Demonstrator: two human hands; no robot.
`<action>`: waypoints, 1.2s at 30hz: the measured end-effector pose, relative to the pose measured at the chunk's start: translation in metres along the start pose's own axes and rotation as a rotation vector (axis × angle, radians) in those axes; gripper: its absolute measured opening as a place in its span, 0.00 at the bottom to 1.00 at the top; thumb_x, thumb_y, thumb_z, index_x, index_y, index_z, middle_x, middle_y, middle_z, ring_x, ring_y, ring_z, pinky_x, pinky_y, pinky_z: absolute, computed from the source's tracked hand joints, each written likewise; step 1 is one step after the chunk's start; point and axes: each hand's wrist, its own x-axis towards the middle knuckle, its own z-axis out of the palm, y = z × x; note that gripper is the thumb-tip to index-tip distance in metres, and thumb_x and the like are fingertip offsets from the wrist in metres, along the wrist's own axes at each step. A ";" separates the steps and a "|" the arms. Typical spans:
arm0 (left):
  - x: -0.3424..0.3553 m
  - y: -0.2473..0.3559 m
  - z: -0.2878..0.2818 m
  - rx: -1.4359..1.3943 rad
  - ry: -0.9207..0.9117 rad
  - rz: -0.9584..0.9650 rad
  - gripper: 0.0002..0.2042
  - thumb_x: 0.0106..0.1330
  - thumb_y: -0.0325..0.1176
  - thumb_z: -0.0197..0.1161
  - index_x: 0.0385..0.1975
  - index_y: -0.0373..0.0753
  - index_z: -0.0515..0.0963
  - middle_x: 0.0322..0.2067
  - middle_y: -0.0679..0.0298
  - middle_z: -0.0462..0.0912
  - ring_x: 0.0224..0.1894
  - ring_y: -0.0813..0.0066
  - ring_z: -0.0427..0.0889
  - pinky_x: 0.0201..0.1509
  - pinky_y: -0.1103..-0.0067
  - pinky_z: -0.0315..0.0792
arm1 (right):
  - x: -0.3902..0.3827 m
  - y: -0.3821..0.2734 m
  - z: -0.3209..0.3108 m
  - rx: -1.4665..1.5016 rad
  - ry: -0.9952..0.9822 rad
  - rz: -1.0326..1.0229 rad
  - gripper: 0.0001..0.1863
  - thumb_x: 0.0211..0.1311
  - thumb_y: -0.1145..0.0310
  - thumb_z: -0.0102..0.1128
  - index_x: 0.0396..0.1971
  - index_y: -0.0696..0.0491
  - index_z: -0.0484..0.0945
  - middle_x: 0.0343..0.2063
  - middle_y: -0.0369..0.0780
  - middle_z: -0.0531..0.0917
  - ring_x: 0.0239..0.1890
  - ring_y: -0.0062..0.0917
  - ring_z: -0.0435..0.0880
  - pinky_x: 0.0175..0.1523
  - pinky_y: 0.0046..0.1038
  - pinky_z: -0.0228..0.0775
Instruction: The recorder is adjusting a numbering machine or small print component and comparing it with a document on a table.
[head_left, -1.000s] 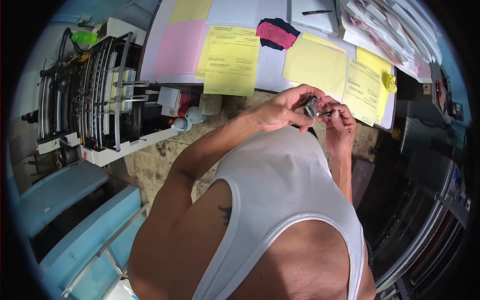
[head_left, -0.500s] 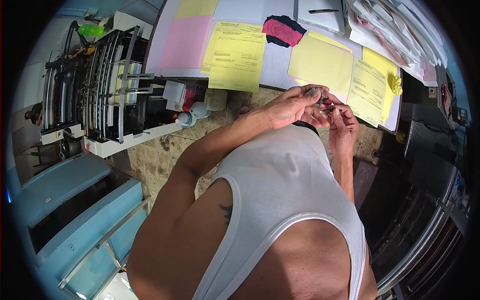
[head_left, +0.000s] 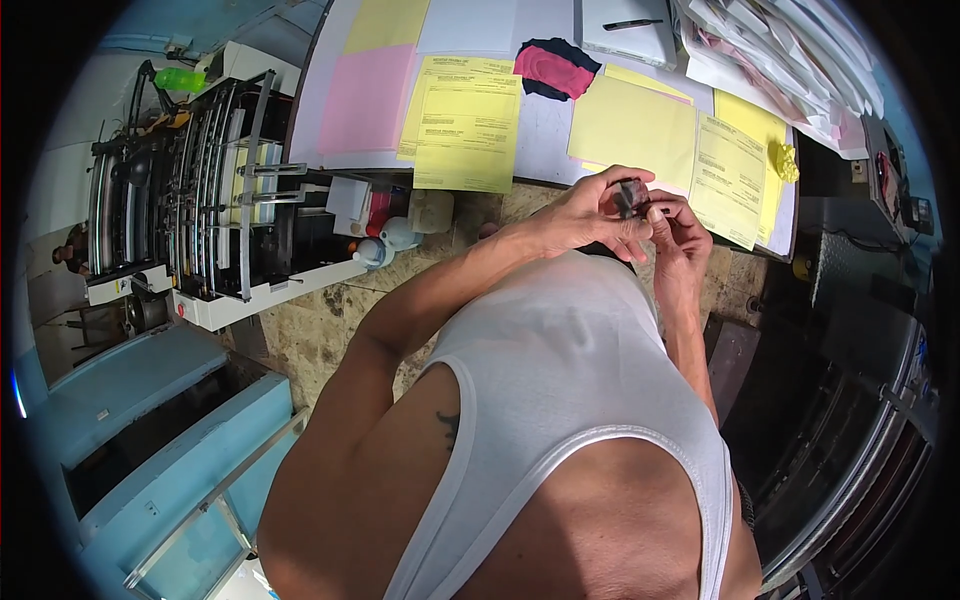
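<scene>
My left hand (head_left: 585,218) is clamped on a small dark object (head_left: 630,198), which sits between my close-together hands; my right hand (head_left: 682,238) curls its fingertips beside it, whether pinching I cannot tell.

Place: we take this for a print workshop.
Roller machine (head_left: 205,190): we see its metal rollers and bars at ten o'clock.
Table (head_left: 545,130): at twelve we find yellow printed forms (head_left: 465,125) and pink paper (head_left: 368,100).
Paper pile (head_left: 790,60): we see it heaped at two.
Floor (head_left: 320,325): we see it stained, at nine.
</scene>
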 end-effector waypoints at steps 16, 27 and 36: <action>-0.009 0.027 -0.001 0.338 -0.060 0.067 0.21 0.58 0.23 0.69 0.51 0.33 0.71 0.41 0.62 0.83 0.20 0.78 0.81 0.22 0.82 0.76 | 0.005 -0.052 0.000 -0.026 -0.104 -0.179 0.07 0.64 0.76 0.59 0.39 0.63 0.79 0.35 0.41 0.80 0.32 0.22 0.80 0.39 0.24 0.76; -0.009 0.027 0.003 0.363 -0.119 0.121 0.18 0.59 0.26 0.70 0.44 0.36 0.69 0.34 0.65 0.80 0.18 0.83 0.75 0.20 0.84 0.70 | 0.002 -0.046 0.009 0.027 -0.184 -0.150 0.06 0.64 0.77 0.59 0.37 0.63 0.78 0.32 0.38 0.79 0.31 0.17 0.78 0.35 0.19 0.74; -0.009 0.023 0.002 0.465 -0.080 0.226 0.16 0.59 0.26 0.68 0.43 0.37 0.70 0.30 0.67 0.80 0.20 0.87 0.72 0.20 0.87 0.66 | -0.001 -0.036 0.011 0.046 -0.182 -0.184 0.06 0.65 0.77 0.58 0.38 0.64 0.77 0.34 0.40 0.78 0.32 0.18 0.78 0.35 0.20 0.75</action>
